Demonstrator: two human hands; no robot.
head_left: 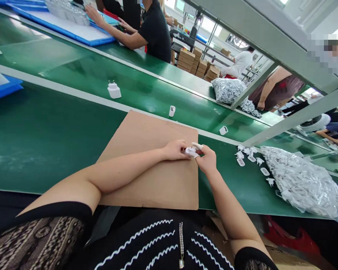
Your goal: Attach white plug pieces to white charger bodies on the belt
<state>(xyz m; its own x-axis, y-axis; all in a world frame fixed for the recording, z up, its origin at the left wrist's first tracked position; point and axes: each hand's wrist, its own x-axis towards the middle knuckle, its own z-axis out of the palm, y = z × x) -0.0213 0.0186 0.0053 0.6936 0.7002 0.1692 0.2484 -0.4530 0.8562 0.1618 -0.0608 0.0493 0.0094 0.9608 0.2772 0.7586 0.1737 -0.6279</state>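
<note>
Above the right part of a brown cardboard sheet (152, 180), my left hand (174, 149) and my right hand (208, 159) meet around a small white charger piece (190, 151). Fingers of both hands are closed on it and hide much of its shape. White covers sit on the thumb and a finger of my right hand. To the right lie several loose white plug parts (251, 158), some with pins showing. Beside them rests a large clear plastic bag (307, 180) full of similar white pieces.
Beyond the metal strip, a green conveyor carries a white charger with pins (114, 91) and two white charger housings (172, 111). A co-worker in black (157, 32) reaches over a blue-edged tray (95, 39). A slanted grey frame post (295, 119) crosses the right side.
</note>
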